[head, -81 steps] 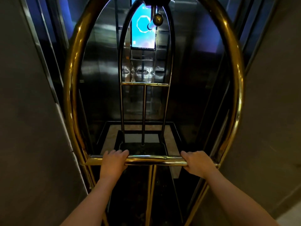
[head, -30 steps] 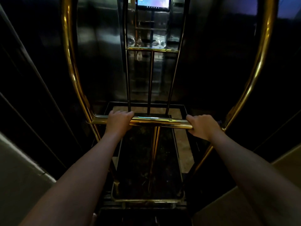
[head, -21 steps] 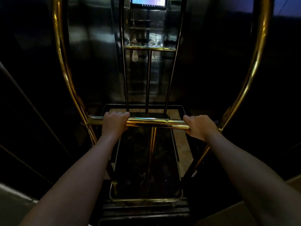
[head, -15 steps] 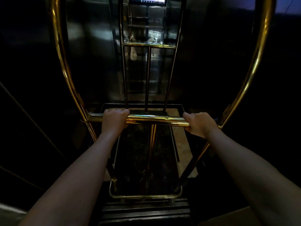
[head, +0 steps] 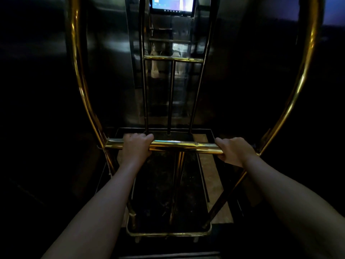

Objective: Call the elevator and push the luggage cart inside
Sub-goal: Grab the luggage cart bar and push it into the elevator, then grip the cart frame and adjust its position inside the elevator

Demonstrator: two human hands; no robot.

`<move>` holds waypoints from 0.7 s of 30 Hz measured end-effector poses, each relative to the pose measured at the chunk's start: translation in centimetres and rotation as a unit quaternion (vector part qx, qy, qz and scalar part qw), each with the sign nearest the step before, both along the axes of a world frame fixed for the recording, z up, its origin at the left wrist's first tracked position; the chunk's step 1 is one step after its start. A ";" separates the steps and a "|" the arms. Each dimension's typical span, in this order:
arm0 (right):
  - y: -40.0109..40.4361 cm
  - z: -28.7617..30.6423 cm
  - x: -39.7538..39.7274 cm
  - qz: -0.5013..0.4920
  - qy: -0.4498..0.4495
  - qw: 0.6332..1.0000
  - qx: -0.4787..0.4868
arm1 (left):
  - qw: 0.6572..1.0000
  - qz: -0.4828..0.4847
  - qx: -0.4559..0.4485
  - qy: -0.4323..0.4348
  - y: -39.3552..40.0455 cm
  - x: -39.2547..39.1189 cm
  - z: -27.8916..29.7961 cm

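Note:
The brass luggage cart [head: 78, 75] fills the view, its tall arched frame rising on both sides. Its dark carpeted deck [head: 164, 193] lies below, bare of bags. My left hand [head: 136, 148] is wrapped over the left part of the horizontal brass push bar [head: 183, 145]. My right hand [head: 235, 151] grips the bar's right end. Both arms are stretched out forward. The cart stands inside the dark elevator car, its far end close to the reflective metal back wall [head: 110, 53].
A lit screen [head: 172, 4] hangs on the back wall at top centre. Dark elevator walls close in on the left and right of the cart. A strip of pale floor [head: 212, 176] shows to the right of the deck. The door threshold [head: 168, 255] lies at the bottom edge.
The cart and I have rolled forward from the doorway into the car. The grey lobby walls have slipped out of view. Both hands kept their grip on the bar.

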State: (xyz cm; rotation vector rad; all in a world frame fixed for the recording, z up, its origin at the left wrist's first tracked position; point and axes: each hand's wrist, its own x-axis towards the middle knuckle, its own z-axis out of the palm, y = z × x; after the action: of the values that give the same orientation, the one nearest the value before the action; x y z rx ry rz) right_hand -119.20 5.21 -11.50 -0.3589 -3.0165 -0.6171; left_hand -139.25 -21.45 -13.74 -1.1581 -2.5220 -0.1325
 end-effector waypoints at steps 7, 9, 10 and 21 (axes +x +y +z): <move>4.7 0.0 -3.0 0.021 0.014 1.000 -0.001 | 1.000 0.002 0.023 -0.008 4.4 -2.5 -0.3; 5.9 -0.2 -3.8 0.028 0.030 0.999 -0.006 | 1.000 0.009 0.018 -0.012 5.6 -3.2 -0.2; 6.6 -0.3 -4.2 0.034 0.042 0.998 -0.013 | 1.000 0.012 0.018 -0.013 6.2 -3.5 -0.2; 11.1 -1.0 -5.9 0.110 0.114 0.986 -0.057 | 0.998 0.011 0.065 0.011 9.6 -5.2 -1.3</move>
State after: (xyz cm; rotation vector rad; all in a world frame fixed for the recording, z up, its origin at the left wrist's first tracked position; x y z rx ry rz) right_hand -125.11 16.29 -12.47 -0.0887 -2.8223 -0.3588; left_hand -144.47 -11.82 -15.03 -1.0745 -2.4657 -0.2707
